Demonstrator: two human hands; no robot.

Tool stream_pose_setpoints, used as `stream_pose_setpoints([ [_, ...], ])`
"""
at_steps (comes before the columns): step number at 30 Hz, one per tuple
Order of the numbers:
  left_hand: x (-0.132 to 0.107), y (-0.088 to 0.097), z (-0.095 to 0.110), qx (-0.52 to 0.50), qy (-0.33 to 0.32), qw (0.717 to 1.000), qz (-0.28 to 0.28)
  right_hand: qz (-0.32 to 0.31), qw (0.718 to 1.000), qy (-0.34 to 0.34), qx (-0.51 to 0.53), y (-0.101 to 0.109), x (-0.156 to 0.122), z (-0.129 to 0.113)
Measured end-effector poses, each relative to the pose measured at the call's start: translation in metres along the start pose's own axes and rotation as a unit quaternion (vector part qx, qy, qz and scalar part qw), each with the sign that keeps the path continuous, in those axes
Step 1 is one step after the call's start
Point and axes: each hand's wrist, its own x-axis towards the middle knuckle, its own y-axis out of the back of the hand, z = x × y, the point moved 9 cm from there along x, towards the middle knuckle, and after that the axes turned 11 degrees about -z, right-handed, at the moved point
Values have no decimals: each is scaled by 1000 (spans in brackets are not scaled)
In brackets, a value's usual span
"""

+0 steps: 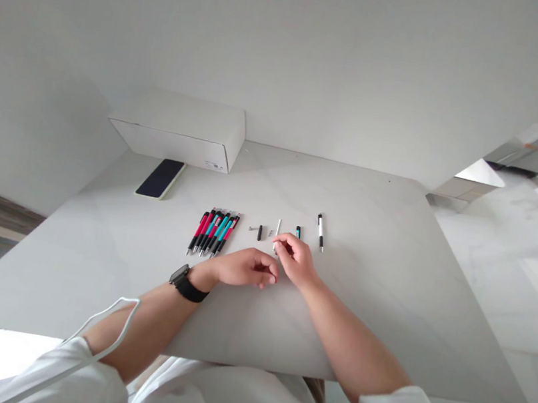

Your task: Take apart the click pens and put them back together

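My right hand is over the middle of the table, its thumb and forefinger pinched at the lower end of a thin white pen refill. Just left of it, my left hand rests low with curled fingers; whatever they may hold is hidden. Beyond the hands lie small pen parts: a black grip, a small metal piece, a tiny spring and a teal-and-black barrel part, partly behind my right hand. A white-and-black pen lies farther right.
Several pink and teal pens lie in a row beyond my left wrist. A phone lies at the back left, before a white box. The grey table meets the wall behind. A white cable loops over my left forearm.
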Motion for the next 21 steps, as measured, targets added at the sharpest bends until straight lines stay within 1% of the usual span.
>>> stream_pose_setpoints([
  [1,-6,16,4,41,-3,997,64,20,999,16,-40,7,0,-6],
  [2,-15,36,9,95,2,984,148,36,995,32,-86,13,2,-13],
  [3,-26,56,13,165,17,957,240,44,989,46,-134,19,4,-19],
  [4,-40,73,18,240,40,912,330,46,981,56,-182,23,8,-25],
  [5,-51,84,21,303,62,863,399,40,971,63,-226,25,13,-29],
  [6,-57,90,22,352,83,826,433,27,962,65,-265,25,19,-31],
  [7,-59,94,20,390,104,799,446,9,952,65,-299,24,27,-31],
  [8,-59,96,15,420,126,782,443,-25,941,69,-330,18,35,-30],
  [10,-54,97,4,456,161,766,424,-83,919,70,-378,5,50,-23],
  [13,-50,96,-5,467,184,765,403,-141,892,72,-424,-18,67,-10],
  [15,-50,97,-4,462,181,768,405,-165,879,80,-440,-31,75,-5],
  [18,-54,100,4,440,148,776,427,-189,866,104,-450,-43,81,-5],
  [21,-59,104,11,388,100,792,460,-183,868,125,-444,-42,82,-14],
])
